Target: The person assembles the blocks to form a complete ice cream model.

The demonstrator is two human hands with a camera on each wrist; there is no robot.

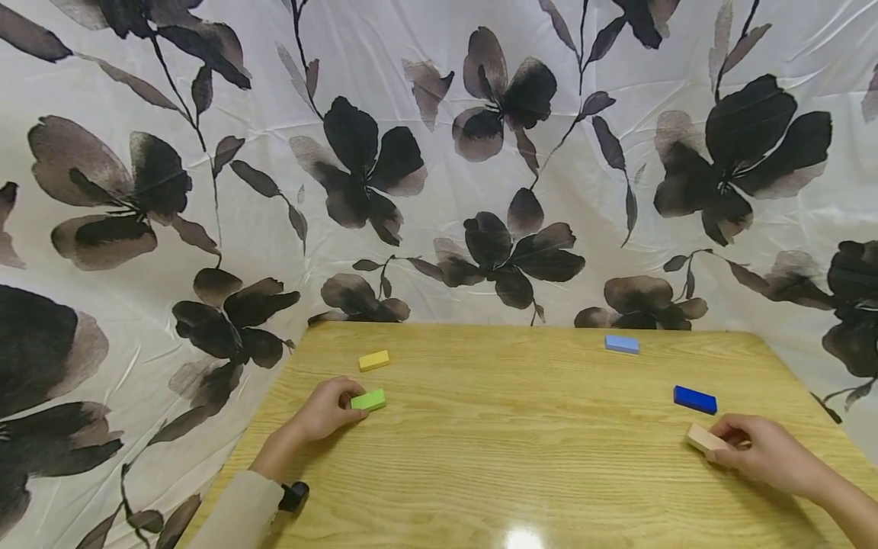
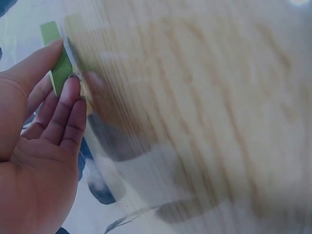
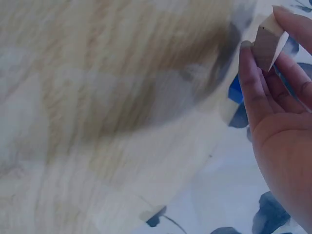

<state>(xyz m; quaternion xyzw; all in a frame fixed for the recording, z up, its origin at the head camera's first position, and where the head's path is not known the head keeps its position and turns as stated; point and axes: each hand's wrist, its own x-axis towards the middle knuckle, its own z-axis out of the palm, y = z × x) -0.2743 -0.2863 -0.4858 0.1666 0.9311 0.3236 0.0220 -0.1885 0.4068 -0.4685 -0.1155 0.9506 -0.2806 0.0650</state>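
Observation:
On the left of the table, my left hand [image 1: 328, 410] pinches a green block [image 1: 369, 400] between thumb and fingers. The left wrist view shows the same green block [image 2: 59, 63] at the fingertips. Just beyond it lies a yellow block [image 1: 373, 361]. Over on the right, my right hand [image 1: 768, 454] grips a plain wooden block [image 1: 705, 440]; the right wrist view has this wooden block [image 3: 268, 44] held between thumb and fingers. A dark blue block [image 1: 695, 399] lies just beyond the right hand. Farther back is a light blue block [image 1: 622, 345].
The wooden table [image 1: 507, 442] has a back edge against a floral curtain [image 1: 439, 175], which also hangs along both sides. A black watch or band [image 1: 295, 497] sits on the left wrist. Light reflects near the table's front.

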